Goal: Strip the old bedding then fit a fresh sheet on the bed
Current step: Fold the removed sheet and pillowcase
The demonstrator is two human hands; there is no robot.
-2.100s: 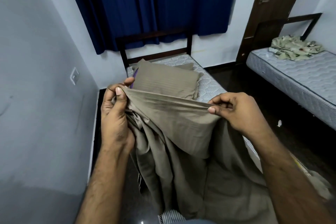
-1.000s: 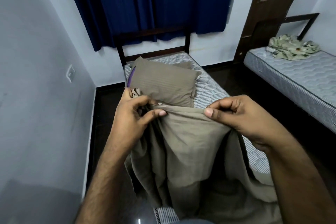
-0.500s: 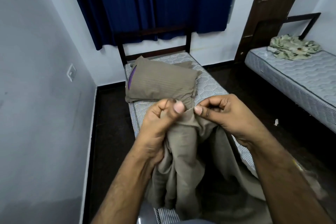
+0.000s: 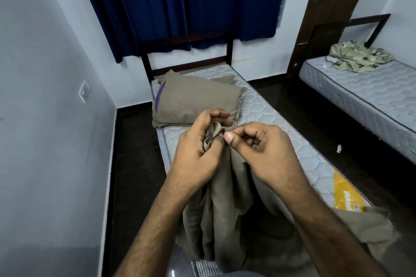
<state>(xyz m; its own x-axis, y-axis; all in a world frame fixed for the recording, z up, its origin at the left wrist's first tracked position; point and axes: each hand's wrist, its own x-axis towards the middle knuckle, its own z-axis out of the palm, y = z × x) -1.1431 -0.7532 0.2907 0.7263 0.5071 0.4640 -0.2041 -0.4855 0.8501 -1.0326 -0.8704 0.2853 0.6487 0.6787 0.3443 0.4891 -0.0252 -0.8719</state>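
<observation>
Mattress [image 4: 265,119] runs bare up the middle of the frame, pillow [image 4: 193,103] at its upper end. I hold the taupe sheet [image 4: 225,204] hanging at lower centre: left hand [image 4: 198,155] bunches its edge, right hand [image 4: 263,153] pinches beside it. I would find one corner before spreading.

A narrow strip of dark floor [image 4: 132,164] runs between the left wall [image 4: 45,119] and the bed's bare mattress [image 4: 270,123]. A pillow [image 4: 193,101] blocks the mattress head; hanging sheet [image 4: 220,209] covers its foot. Wider floor separates a second bed [image 4: 371,94], right.
</observation>
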